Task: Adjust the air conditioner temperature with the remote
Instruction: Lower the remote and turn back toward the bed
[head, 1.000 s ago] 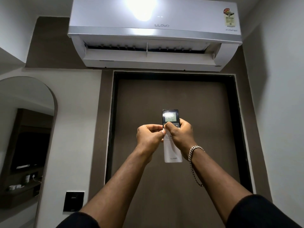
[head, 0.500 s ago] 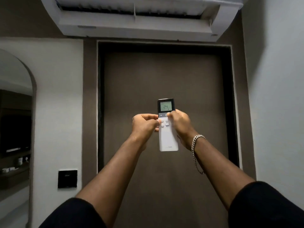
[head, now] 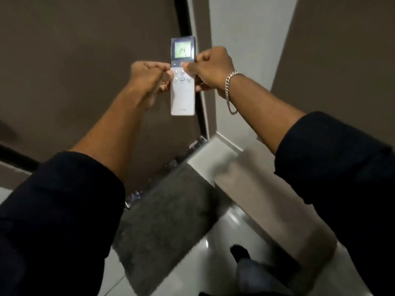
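I hold a slim white remote (head: 182,97) upright in front of me, its lit green screen at the top showing 24. My left hand (head: 149,76) grips its left edge, thumb resting beside the upper-left buttons. My right hand (head: 210,68), with a silver chain bracelet on the wrist, grips the right edge, its thumb on a button just below the screen. The air conditioner is out of view.
A brown door (head: 85,71) with a dark frame (head: 188,22) fills the background. A grey mat (head: 166,214) lies on the glossy floor (head: 224,227) below. A pale wall (head: 245,39) stands on the right. My foot (head: 240,253) shows at the bottom.
My view has swung down and tilted, so the air conditioner and mirror have left the frame and the floor and mat appear. Both hands keep holding the remote.
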Motion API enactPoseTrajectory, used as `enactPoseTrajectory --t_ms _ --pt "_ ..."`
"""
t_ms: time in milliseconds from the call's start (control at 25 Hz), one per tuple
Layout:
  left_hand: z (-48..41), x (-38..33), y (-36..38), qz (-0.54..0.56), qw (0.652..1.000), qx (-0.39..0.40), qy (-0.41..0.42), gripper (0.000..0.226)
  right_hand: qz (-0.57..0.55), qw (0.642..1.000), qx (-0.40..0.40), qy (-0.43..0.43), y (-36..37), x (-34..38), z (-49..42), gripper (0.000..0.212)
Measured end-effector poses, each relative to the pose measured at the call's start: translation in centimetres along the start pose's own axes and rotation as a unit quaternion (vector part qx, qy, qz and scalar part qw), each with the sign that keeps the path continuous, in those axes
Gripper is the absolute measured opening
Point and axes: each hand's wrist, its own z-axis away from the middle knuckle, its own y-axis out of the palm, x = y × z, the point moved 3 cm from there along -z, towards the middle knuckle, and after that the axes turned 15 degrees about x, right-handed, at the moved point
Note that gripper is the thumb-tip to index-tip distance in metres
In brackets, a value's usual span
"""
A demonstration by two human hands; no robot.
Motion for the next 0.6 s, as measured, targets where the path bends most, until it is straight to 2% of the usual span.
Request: enactPoseTrajectory --t_ms 120,240,360,440,600 --pt "-4.0 11.2 9.3 -0.003 0.993 0.084 -0.085 0.023 -0.022 0.99 -0.039 0.132 -4.1 -13.9 0.5 0.021" --pt "-5.9 23.1 18.6 -0.015 0.977 0.129 -0.169 0.014 -0.085 0.968 -0.063 0.227 -7.3 -27.6 2.7 0.009" --pt "-6.1 32.9 25.8 -0.034 0.965 0.167 -0.201 0.019 -0.14 0.938 -0.111 0.299 -9.4 -39.0 5.5 0.017" --pt "-5.2 39.1 30.5 -0.059 0.955 0.198 -0.215 0.021 -0.139 0.916 -0.136 0.35 -10.1 -46.7 7.6 0.018" --pt "-3.6 47.7 35.2 -0.121 0.933 0.246 -0.231 0.025 -0.151 0.887 -0.133 0.415 -9.8 -57.3 10.3 0.004"
